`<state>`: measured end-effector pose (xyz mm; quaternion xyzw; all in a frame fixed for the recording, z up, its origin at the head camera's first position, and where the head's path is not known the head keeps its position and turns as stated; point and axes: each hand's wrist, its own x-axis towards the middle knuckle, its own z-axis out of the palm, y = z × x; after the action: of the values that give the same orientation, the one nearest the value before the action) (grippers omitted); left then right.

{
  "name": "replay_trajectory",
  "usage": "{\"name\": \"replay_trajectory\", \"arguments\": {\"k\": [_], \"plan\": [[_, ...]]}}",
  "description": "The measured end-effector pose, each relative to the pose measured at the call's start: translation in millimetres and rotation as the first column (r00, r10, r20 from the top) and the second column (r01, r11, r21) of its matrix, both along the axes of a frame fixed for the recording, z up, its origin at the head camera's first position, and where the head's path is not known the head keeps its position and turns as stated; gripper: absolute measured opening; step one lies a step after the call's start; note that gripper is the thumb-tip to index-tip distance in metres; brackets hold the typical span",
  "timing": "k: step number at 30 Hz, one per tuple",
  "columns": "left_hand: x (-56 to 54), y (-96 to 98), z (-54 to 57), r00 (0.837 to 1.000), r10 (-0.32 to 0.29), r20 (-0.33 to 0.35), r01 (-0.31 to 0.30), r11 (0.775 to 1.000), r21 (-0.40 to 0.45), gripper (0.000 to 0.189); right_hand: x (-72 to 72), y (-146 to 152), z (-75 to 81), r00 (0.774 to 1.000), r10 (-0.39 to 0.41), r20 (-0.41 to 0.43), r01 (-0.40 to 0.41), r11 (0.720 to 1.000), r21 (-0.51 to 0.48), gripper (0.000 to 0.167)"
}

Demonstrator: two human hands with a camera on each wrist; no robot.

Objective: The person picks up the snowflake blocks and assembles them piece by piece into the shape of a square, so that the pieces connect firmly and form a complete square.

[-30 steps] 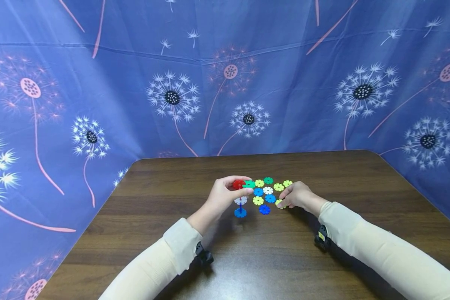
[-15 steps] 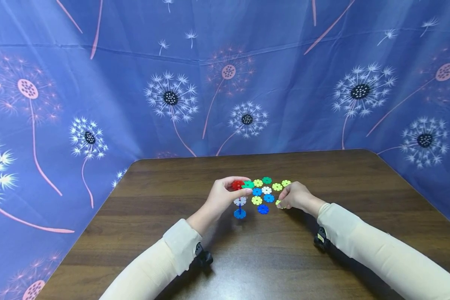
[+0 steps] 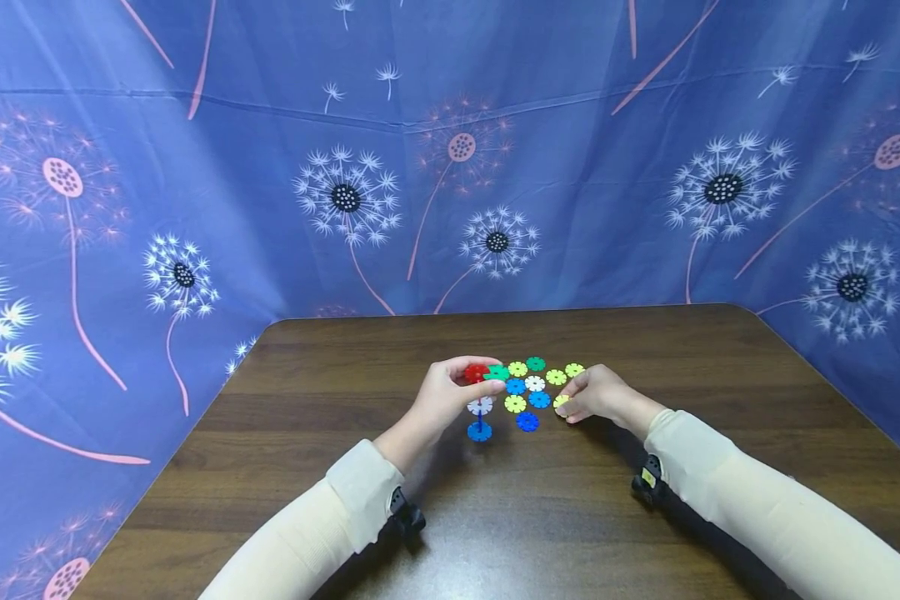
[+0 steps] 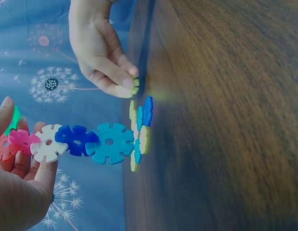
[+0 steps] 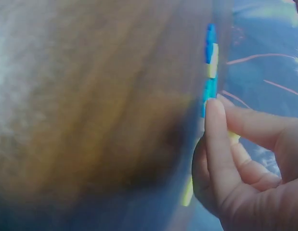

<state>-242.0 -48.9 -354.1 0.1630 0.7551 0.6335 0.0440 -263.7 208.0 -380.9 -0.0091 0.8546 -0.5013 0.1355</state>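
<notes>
My left hand (image 3: pixel 438 398) holds the top of a chain of interlocking flower-shaped plastic discs. In the left wrist view the chain has a green disc (image 4: pixel 14 120), a red disc (image 4: pixel 4 147), a pink disc (image 4: pixel 22 141), a white disc (image 4: pixel 49 143), a dark blue disc (image 4: pixel 77 140) and a light blue disc (image 4: pixel 110 143) at its lower end. My right hand (image 3: pixel 602 393) pinches a yellow disc (image 3: pixel 562 404) between thumb and fingertips. That disc appears edge-on and off the table in the left wrist view; fingers mostly hide it in the right wrist view.
Between the hands, several loose discs lie flat on the brown wooden table (image 3: pixel 450 533). They include a green one (image 3: pixel 536 364), a white one (image 3: pixel 535 383), a dark blue one (image 3: pixel 527 422) and a yellow one (image 3: pixel 515 403). A blue dandelion-print cloth (image 3: pixel 570 167) hangs behind.
My right hand has lifted the yellow disc slightly from among the loose ones. The left hand and its chain stay nearly still; the head view shifts a little.
</notes>
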Motion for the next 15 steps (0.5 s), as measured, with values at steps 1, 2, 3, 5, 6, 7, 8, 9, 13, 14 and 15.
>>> {"name": "replay_trajectory", "arguments": {"k": [1,2,3,5,6,7,8,9,13,14,15], "plan": [[-0.1,0.0,0.0,1.0,0.0,0.0,0.0,1.0,-0.003,0.036,0.1,2,2.2,1.0,0.01,0.005,-0.01,1.0,-0.017,0.027],[-0.1,0.0,-0.1,1.0,0.0,0.0,0.0,1.0,-0.004,0.035,-0.4,3,4.2,1.0,0.017,0.01,-0.016,0.999,-0.034,0.029],[0.0,0.0,-0.1,1.0,0.0,0.0,0.0,1.0,-0.004,0.034,-0.9,4,6.8,1.0,0.023,0.013,-0.022,0.998,-0.051,0.031],[0.1,0.0,0.2,1.0,0.002,0.009,-0.002,1.0,-0.003,0.033,-2.1,5,12.4,0.999,0.042,0.01,-0.041,0.995,-0.086,0.033],[0.0,0.0,0.2,1.0,0.003,0.011,-0.003,1.0,0.0,0.032,-2.3,5,16.0,0.999,0.046,0.007,-0.045,0.994,-0.096,0.034],[-0.1,0.1,0.1,1.0,0.003,0.012,-0.003,1.0,0.002,0.033,-2.4,5,19.5,0.999,0.049,0.002,-0.049,0.994,-0.103,0.034],[-0.1,0.1,0.1,1.0,0.004,0.013,-0.004,1.0,0.005,0.033,-2.6,5,22.5,0.999,0.05,-0.005,-0.051,0.992,-0.113,0.034],[-0.3,0.2,-0.1,1.0,0.005,0.015,-0.006,1.0,0.007,0.034,-2.0,4,26.3,0.999,0.049,-0.014,-0.051,0.992,-0.117,0.034],[-0.6,0.4,0.1,1.0,0.015,0.021,-0.016,1.0,0.012,0.036,1.5,0,40.5,0.997,0.058,-0.057,-0.065,0.989,-0.13,0.034],[-0.7,0.6,0.2,1.0,0.019,0.022,-0.019,1.0,0.011,0.036,2.3,-1,43.1,0.996,0.06,-0.065,-0.069,0.989,-0.133,0.033],[-0.8,1.0,0.3,0.999,0.022,0.024,-0.023,1.0,0.011,0.036,3.2,-2,45.8,0.996,0.064,-0.07,-0.073,0.988,-0.136,0.033]]}}
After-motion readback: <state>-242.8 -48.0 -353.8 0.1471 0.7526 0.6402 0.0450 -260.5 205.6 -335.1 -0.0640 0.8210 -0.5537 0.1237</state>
